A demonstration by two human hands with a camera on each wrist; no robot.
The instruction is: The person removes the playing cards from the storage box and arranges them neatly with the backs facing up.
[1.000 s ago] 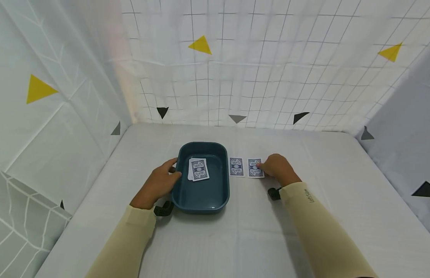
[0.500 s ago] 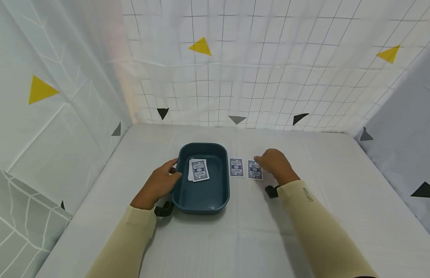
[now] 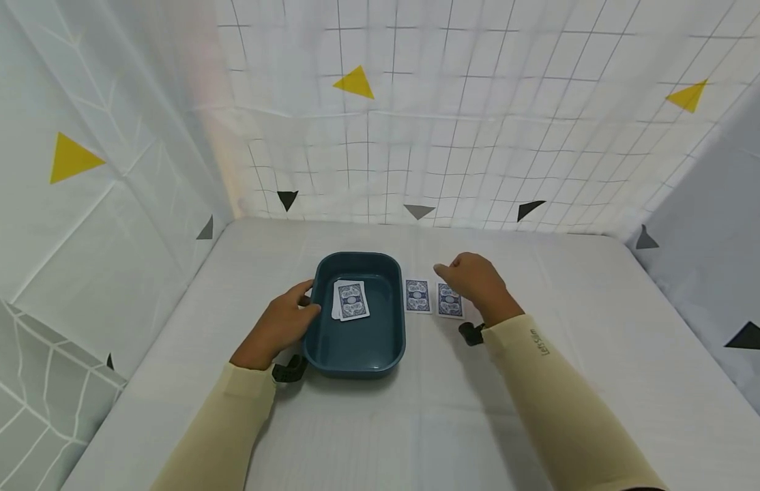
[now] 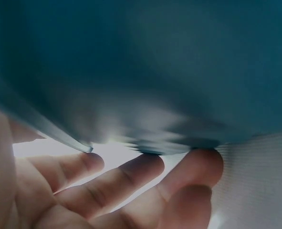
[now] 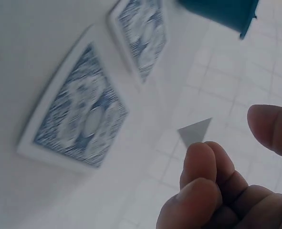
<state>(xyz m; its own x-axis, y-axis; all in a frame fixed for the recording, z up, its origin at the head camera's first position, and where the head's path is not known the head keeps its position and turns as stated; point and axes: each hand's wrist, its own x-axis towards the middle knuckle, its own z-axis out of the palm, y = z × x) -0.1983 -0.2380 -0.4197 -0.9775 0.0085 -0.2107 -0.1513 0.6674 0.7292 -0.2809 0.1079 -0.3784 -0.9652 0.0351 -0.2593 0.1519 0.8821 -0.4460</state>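
Note:
My left hand (image 3: 282, 327) holds the left rim of a dark teal tray (image 3: 357, 358); in the left wrist view its fingertips (image 4: 203, 167) touch the tray's outside. Inside the tray lies a blue-backed playing card (image 3: 353, 301), overlapping another card (image 3: 336, 301) whose white edge shows. To the tray's right, a playing card (image 3: 418, 296) and another playing card (image 3: 449, 301) lie back up on the table. My right hand (image 3: 477, 279) hovers above and right of that outer card. Nothing is between its thumb and loosely curled fingers (image 5: 200, 162).
A white cloth covers the table (image 3: 417, 429). Behind it hangs a white gridded curtain (image 3: 466, 123) with yellow and dark triangles. More light sheeting closes off both sides.
My right hand has let go of the outer playing card, risen and moved left and away from me. That card stays on the table. My left hand and the tray have not moved.

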